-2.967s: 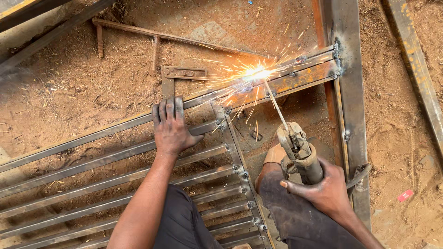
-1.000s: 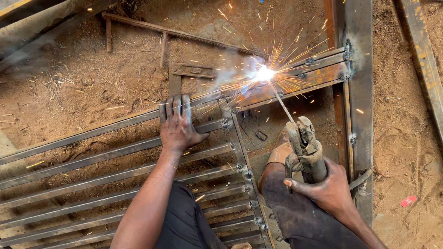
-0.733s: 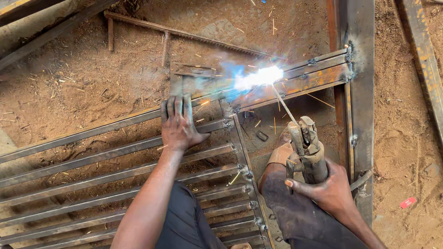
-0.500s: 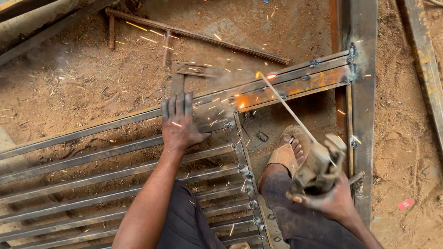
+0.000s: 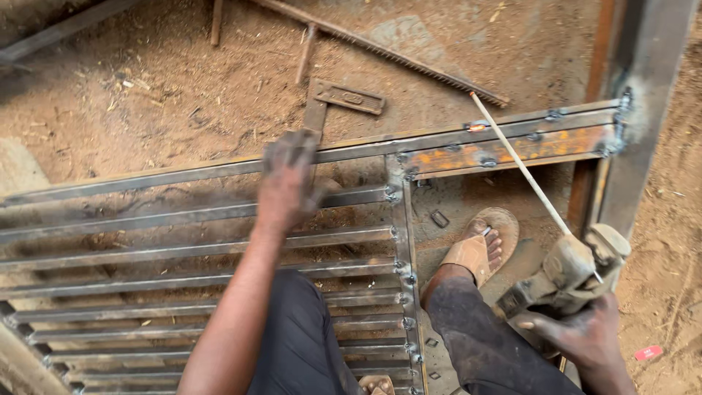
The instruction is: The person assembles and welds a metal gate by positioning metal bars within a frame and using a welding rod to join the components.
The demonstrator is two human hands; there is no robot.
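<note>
Reddish-brown dirt ground [image 5: 146, 95] is carrying everything here, strewn with straw bits and scrap. A welded steel grille [image 5: 183, 249] of long parallel bars is lying flat on it, meeting a tall upright steel post [image 5: 643, 88] at the right. Beyond the grille, a ribbed steel rod [image 5: 380, 51] and a metal try square [image 5: 336, 99] are lying on the dirt. A small red scrap [image 5: 648, 352] is sitting on the ground at the lower right.

The left hand [image 5: 289, 183] is resting palm-down on the grille's upper bars, its fingers spread and blurred. The right hand [image 5: 578, 336] is gripping the electrode holder [image 5: 567, 274], fingers closed around its handle. The welding rod [image 5: 521, 164] is slanting up from it, its tip right at the top bar. A sandalled foot [image 5: 482, 245] is standing just beside the grille.
</note>
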